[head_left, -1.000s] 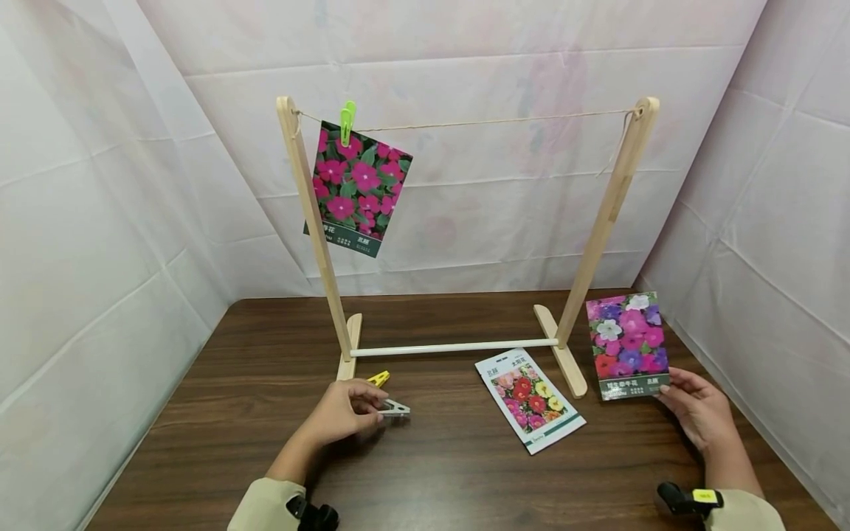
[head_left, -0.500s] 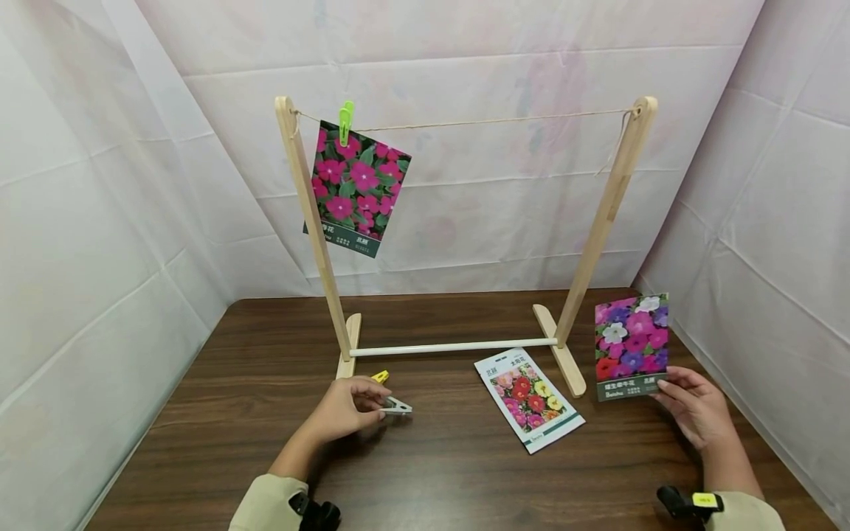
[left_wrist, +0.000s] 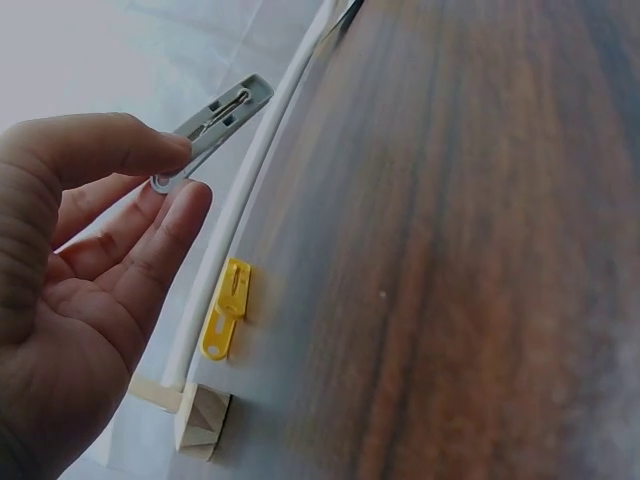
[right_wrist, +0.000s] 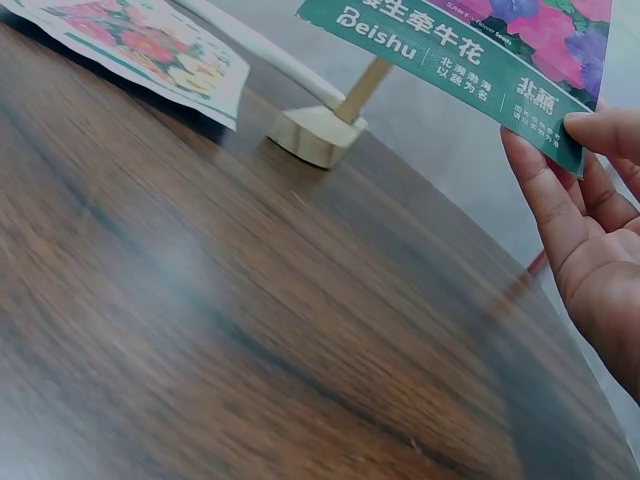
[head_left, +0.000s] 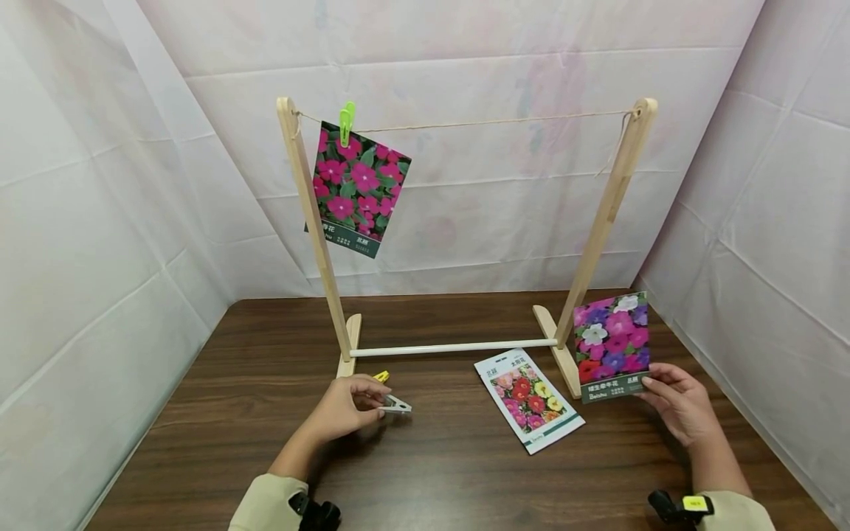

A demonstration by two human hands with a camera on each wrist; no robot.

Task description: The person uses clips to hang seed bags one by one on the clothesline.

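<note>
My left hand [head_left: 345,409] pinches a grey clothes peg [head_left: 396,405] [left_wrist: 215,125] just above the table, near the rack's left foot. A yellow peg [head_left: 380,377] [left_wrist: 226,322] lies on the table beside it. My right hand [head_left: 677,402] [right_wrist: 590,210] holds a seed packet [head_left: 611,344] [right_wrist: 480,50] with pink, purple and white flowers upright by its lower right corner, in front of the rack's right post. A wooden rack [head_left: 312,221] carries a string [head_left: 491,122]; a green peg [head_left: 346,122] clips a pink-flower packet [head_left: 358,188] to it at the left.
A third seed packet [head_left: 529,398] [right_wrist: 140,45] lies flat on the brown table [head_left: 432,472] between my hands. The rack's white crossbar [head_left: 451,346] and wooden feet [head_left: 564,361] [right_wrist: 315,135] stand behind it. White cloth walls close in the left, back and right sides.
My right hand has carried the held packet a little to the left, toward the rack's right post. The left hand with the grey peg has stayed nearly still.
</note>
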